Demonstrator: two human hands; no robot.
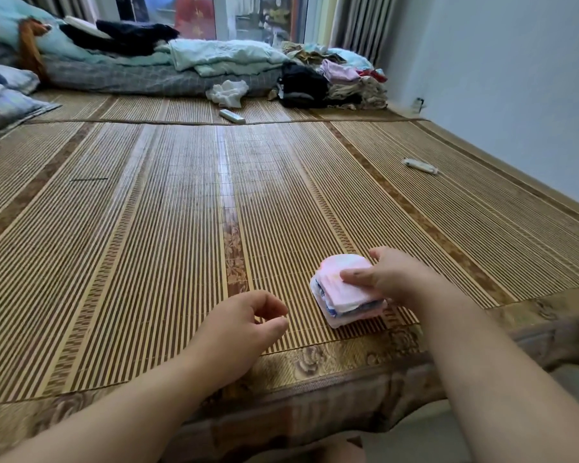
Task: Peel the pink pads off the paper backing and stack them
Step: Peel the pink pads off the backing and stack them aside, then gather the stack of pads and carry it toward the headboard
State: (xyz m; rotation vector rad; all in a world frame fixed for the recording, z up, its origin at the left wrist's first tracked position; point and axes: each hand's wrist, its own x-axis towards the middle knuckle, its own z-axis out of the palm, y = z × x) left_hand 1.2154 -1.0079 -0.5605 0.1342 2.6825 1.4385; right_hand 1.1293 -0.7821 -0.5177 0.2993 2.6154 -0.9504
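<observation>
A small stack of pink and white pads (340,295) lies on the bamboo mat (181,212) near the bed's front edge, right of centre. My right hand (386,275) grips the stack's right side, thumb pressed on the top pink pad and fingers behind it. My left hand (244,324) hovers over the mat to the left of the stack, apart from it, fingers loosely curled and holding nothing. No loose paper backing is visible.
A white remote (232,116) and a crumpled white cloth (228,92) lie at the far middle. Piles of folded bedding (214,58) and clothes (341,81) line the back. A small tube (420,166) lies at the right. A wall (515,78) borders the right side.
</observation>
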